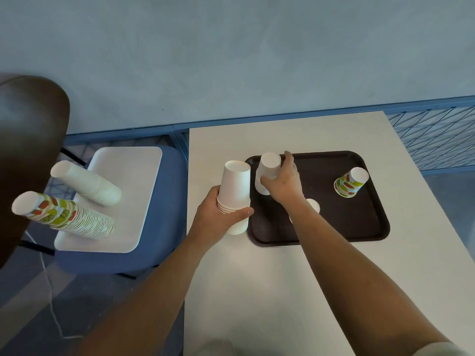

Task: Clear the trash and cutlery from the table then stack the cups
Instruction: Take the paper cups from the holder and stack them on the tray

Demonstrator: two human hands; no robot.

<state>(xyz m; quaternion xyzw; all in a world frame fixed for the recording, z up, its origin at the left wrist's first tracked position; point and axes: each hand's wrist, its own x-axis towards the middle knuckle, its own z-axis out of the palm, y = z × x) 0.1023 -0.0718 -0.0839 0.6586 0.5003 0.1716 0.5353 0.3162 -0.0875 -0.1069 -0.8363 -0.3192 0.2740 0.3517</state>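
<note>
My left hand (221,217) grips a short stack of upside-down white paper cups (236,186) that stands on the white table (270,291), just left of the dark brown tray (359,227). My right hand (282,181) is closed around a single upside-down white cup (268,165) at the tray's far left corner. Another white cup (314,204) stands on the tray, mostly hidden behind my right forearm. A cup with a green and orange pattern (350,182) stands upside down at the tray's right side.
Left of the table, a blue chair (167,227) carries a white tray (133,176) with a tall stack of white cups (87,182) and a tall stack of patterned cups (64,214). A brown chair back (28,150) stands further left. A blue wire fence (431,140) runs behind.
</note>
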